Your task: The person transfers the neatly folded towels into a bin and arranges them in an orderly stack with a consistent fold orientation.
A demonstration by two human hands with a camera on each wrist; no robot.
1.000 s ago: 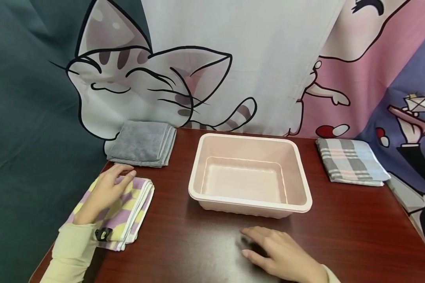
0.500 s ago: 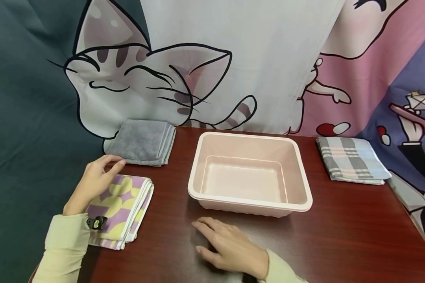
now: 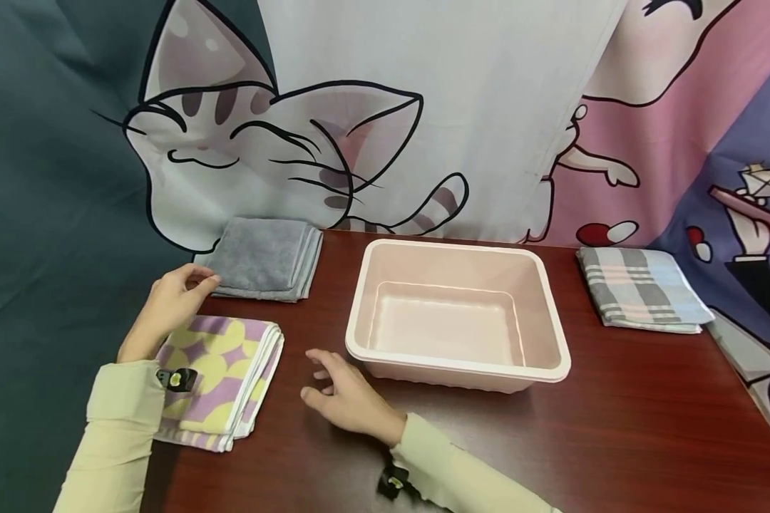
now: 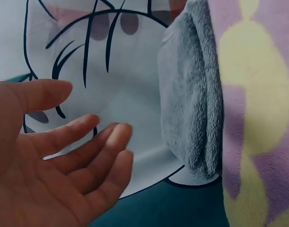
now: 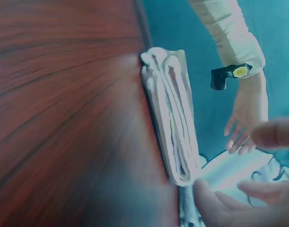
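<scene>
The left hand point(image 3: 170, 306) hovers with its fingers loosely spread and holds nothing; it sits at the far left corner of the purple-and-yellow towel point(image 3: 221, 374), its fingertips close to the near edge of the grey towel point(image 3: 266, 258). In the left wrist view the palm is open, fingers point(image 4: 95, 151) relaxed and slightly apart, clear of both cloths. The right hand point(image 3: 343, 395) is low over the table point(image 3: 616, 427) just to the right of the purple-and-yellow towel, fingers spread and pointing toward it, gripping nothing; whether the palm touches the wood cannot be told.

The purple-and-yellow towel lies folded flat at the left edge of the table, its long axis running from the person toward the backdrop, leaning slightly rightward at the far end, with the stacked folded edges facing right toward the right hand. The right wrist view shows those layered edges point(image 5: 173, 127) end-on.

The grey towel lies folded just beyond it, near the backdrop. To its right stands a pink tub point(image 3: 359, 342), long side across the table. Well to the right of the tub lies a folded plaid towel point(image 3: 642, 288).
</scene>
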